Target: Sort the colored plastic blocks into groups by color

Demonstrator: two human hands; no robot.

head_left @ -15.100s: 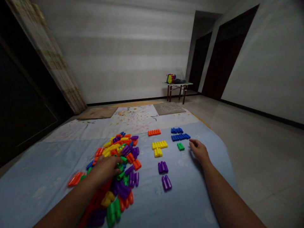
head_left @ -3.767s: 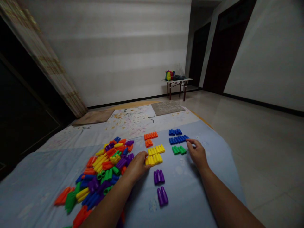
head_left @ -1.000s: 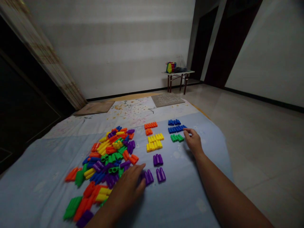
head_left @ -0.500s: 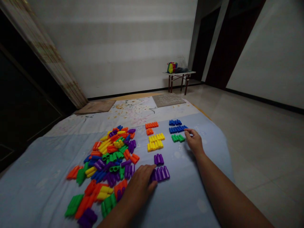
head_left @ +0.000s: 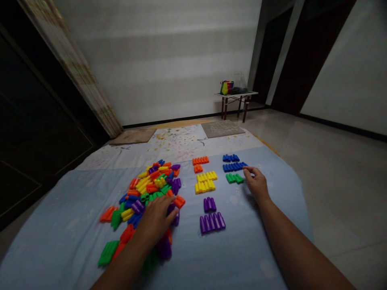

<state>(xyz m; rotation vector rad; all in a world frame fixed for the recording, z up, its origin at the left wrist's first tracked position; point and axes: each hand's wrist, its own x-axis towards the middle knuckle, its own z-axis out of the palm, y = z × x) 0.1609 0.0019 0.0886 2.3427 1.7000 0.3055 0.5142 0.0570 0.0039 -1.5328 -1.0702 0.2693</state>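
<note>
Bare sheet (head_left: 191,245) leaves a lane between the multicoloured heap (head_left: 152,188), which blocks the left, and the front purple row (head_left: 212,222).

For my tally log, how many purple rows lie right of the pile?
2: the shorter row behind, the longer row nearer the camera. Neither looks hidden.

The toy pegs (head_left: 152,188) are shiny tubes in 5 colors. On the left, lots of them lie in a messy pile, all mixed up and pointing every which way. Some green ones there show a round hole in the end. To the right, pegs lie side by side in neat rows. The orange pegs (head_left: 200,160) make 2 rows, farthest away. Nearer are 2 rows of yellow pegs (head_left: 205,186). Nearest are the purple pegs (head_left: 212,222), 3 then 5. Farther right, 2 rows of blue pegs (head_left: 234,166) sit just past 1 row of green pegs (head_left: 232,178).
</note>
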